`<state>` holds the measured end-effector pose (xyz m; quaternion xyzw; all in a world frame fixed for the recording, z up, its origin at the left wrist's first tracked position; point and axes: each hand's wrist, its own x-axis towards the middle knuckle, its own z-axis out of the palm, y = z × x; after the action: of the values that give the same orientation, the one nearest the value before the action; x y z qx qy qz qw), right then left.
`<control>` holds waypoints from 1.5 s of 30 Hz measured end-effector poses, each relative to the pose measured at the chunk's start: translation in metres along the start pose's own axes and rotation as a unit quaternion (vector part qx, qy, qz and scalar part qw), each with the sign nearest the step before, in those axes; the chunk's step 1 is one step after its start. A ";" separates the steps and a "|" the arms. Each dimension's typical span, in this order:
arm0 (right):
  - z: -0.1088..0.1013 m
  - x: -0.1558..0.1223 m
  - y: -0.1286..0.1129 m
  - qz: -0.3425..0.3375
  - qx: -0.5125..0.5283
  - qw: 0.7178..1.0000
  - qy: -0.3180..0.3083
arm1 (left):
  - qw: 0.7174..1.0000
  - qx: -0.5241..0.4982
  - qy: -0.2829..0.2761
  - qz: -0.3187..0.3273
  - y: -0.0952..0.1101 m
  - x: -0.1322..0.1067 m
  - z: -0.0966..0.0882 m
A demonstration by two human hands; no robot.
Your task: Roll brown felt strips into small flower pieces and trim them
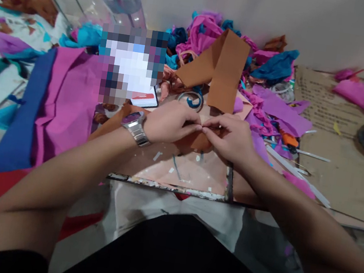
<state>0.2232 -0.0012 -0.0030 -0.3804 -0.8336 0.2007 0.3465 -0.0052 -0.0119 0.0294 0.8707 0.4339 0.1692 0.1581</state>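
Note:
Both hands meet over the front of the work table, fingertips together in a pinch. My left hand (172, 121), with a metal watch (135, 127) at its wrist, is closed at thumb and forefinger. Facing it, my right hand (231, 137) pinches at the same spot. A small piece of brown crepe paper (199, 143) shows just under the fingertips, its upper edge between them. Right behind the hands lie a clear ring (181, 96), perhaps a tape roll, and a folded brown crepe paper strip (227, 77).
Pink and blue crepe paper sheets (66, 105) lie at left beside a partly blurred phone (144, 99). A water bottle (123, 0) stands behind. Crumpled paper scraps (204, 35) pile along the wall. Cardboard (329, 177) and white strips (309, 178) lie at right.

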 end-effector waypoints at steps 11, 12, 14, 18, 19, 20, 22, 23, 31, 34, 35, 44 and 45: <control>0.003 0.000 0.003 -0.003 -0.011 1.000 -0.012 | 0.998 -0.054 -0.008 0.021 -0.008 -0.001 0.003; 0.003 0.000 0.003 -0.003 -0.008 1.000 -0.010 | 0.998 -0.060 -0.005 0.021 -0.008 -0.001 0.003; 0.002 -0.001 0.002 0.000 -0.003 1.000 -0.007 | 0.998 -0.066 -0.002 0.023 -0.008 -0.002 0.003; 0.002 -0.001 0.002 -0.001 -0.003 1.000 -0.001 | 0.997 -0.075 -0.002 0.024 -0.008 -0.002 0.004; 0.003 -0.001 0.002 -0.003 -0.003 1.000 -0.001 | 0.997 -0.077 -0.005 0.023 -0.008 -0.002 0.004; 0.003 -0.002 0.003 -0.005 -0.005 1.000 0.000 | 0.997 -0.079 -0.007 0.021 -0.008 -0.002 0.003; 0.004 -0.002 0.004 -0.009 -0.010 1.000 0.001 | 0.996 -0.086 -0.012 0.016 -0.008 -0.002 0.003; 0.004 -0.002 0.004 -0.011 -0.014 1.000 0.001 | 0.995 -0.094 -0.014 0.016 -0.008 -0.002 0.003; 0.004 -0.003 -0.001 -0.041 -0.025 0.999 0.010 | 0.991 -0.128 -0.026 0.012 -0.008 -0.003 0.001; 0.004 -0.003 -0.001 -0.057 -0.049 0.997 0.004 | 0.993 -0.114 -0.023 0.004 -0.005 -0.004 -0.002; 0.004 -0.003 -0.001 -0.064 -0.058 0.996 0.003 | 0.994 -0.110 -0.022 0.003 -0.005 -0.004 -0.003; 0.004 -0.004 -0.002 -0.096 -0.077 0.992 0.007 | 0.994 -0.109 -0.030 0.011 -0.004 -0.005 -0.002; 0.004 -0.004 -0.002 -0.105 -0.077 0.991 0.013 | 0.993 -0.112 -0.034 0.008 -0.003 -0.004 -0.002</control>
<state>0.2213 -0.0055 -0.0056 -0.3190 -0.8772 0.0929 0.3464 -0.0110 -0.0130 0.0293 0.8560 0.3997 0.1881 0.2685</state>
